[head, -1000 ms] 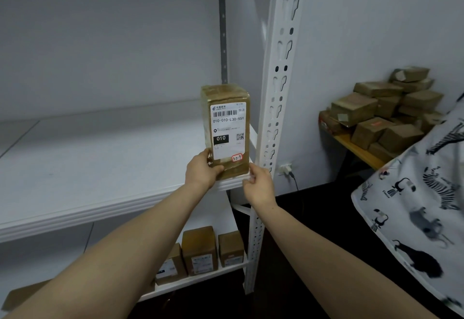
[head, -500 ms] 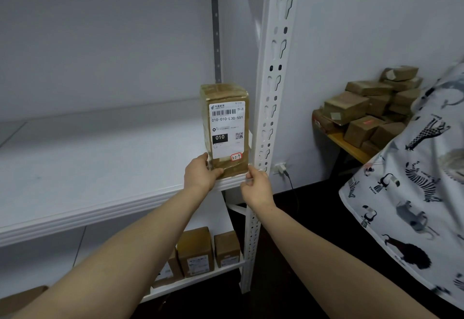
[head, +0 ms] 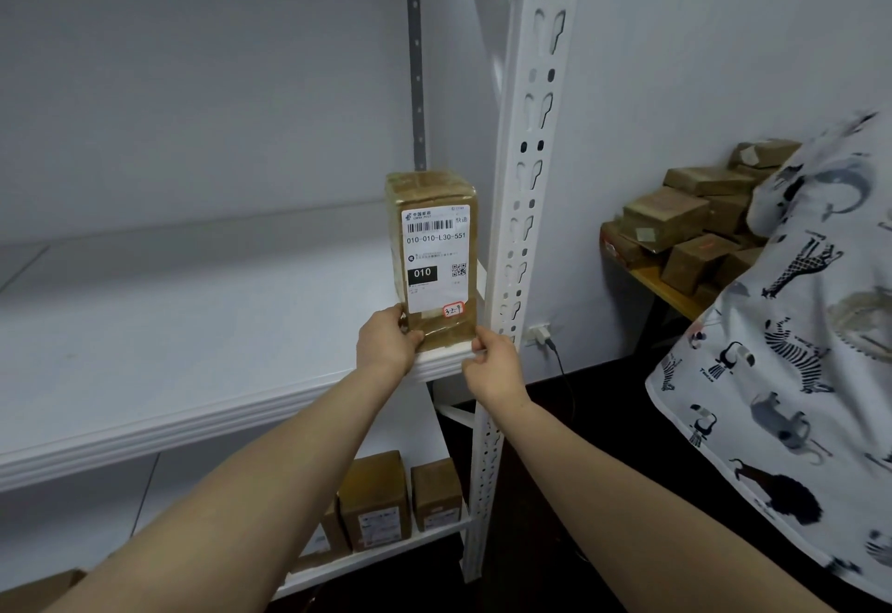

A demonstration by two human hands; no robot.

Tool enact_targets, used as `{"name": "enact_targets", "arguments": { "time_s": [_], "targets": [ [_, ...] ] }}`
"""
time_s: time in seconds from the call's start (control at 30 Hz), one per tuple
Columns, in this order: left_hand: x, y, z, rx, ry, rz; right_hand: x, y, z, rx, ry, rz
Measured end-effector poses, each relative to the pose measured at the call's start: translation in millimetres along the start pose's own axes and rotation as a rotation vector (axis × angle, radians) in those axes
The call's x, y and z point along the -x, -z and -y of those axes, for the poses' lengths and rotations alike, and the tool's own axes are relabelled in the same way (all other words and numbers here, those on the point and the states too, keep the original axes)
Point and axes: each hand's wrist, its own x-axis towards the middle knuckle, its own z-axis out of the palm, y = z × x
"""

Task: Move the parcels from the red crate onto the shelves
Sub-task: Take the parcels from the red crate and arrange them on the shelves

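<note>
A tall brown parcel (head: 434,207) with a white label stands upright at the right front corner of the white shelf (head: 193,347), close to the upright post. My left hand (head: 386,342) grips its lower left edge, thumb across the front. My right hand (head: 492,366) pinches its lower right corner at the shelf lip. The red crate is out of view.
A white perforated upright (head: 526,178) rises just right of the parcel. Several brown parcels (head: 381,501) stand on the lower shelf. A heap of parcels (head: 690,226) lies on a wooden table at right. A person in an animal-print shirt (head: 796,347) stands close at right.
Both hands stay on the parcel's base at the shelf corner. The view has shifted slightly, and the person at right has come further into view.
</note>
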Motion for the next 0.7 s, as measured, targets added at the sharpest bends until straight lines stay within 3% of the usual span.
{"name": "enact_targets", "arguments": {
  "time_s": [0.37,0.53,0.7],
  "targets": [
    [21,8,12,0.009,0.059,-0.007,36,-18,-3,-0.144,0.061,-0.077],
    [52,50,50,0.03,0.11,-0.059,52,-76,8,-0.128,0.11,0.158],
    [103,123,125,-0.116,0.224,-0.125,90,-150,48,-0.05,0.169,0.474]
  ]
}}
